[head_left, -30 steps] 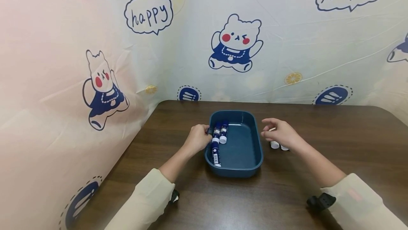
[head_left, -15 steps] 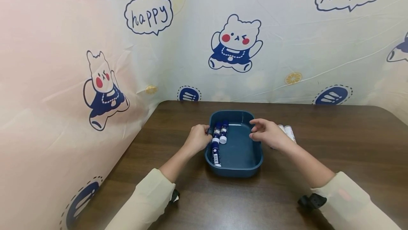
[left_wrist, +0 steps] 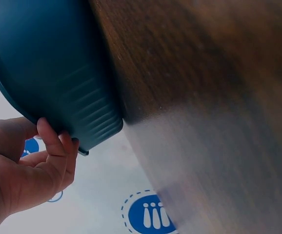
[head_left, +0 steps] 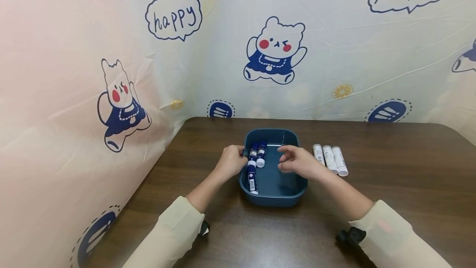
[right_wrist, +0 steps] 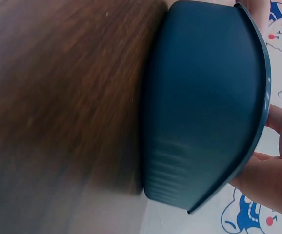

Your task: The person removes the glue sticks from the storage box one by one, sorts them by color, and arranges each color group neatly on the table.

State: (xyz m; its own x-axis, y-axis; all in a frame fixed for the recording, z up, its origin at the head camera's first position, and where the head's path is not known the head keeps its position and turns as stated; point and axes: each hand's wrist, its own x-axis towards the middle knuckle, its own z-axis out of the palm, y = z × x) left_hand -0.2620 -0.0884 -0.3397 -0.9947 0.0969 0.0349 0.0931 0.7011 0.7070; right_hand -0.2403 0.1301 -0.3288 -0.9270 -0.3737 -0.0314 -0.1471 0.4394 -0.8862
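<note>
Bin, dark teal-blue, rounded-rectangular, apparently plastic [head_left: 273, 200]; stands upright on the brown wood-grain table [head_left: 267, 239], between the two hands; ribbed on part of its outer wall; judged light and fairly stiff, smooth enough to slide if nudged; best held at the lip.

Left hand, bare [head_left: 232, 160]; grips the bin's left rim, fingers curled at the outer wall just under the lip.

Right hand, bare [head_left: 299, 162]; reaches over the bin's right rim; fingers loosely bent and parted, nothing seen between them; apart from the tubes inside; contact with the bin floor cannot be told.

Tubes, three, navy-blue cylinders with white ends [head_left: 261, 154]; lie along the bin's left side, two side by side towards the far end, one nearer the wearer; judged light, rigid, hardly fragile, inclined to roll; best pinched across the middle of the barrel.

Tubes, three, white cylinders with printed labels [head_left: 329, 159]; lie side by side on the table, right of the bin; likely similar in handling; mid-barrel again the surest hold.

Backdrop, pale printed cloth with cartoon animals [head_left: 223, 59]; hangs behind the table.
</note>
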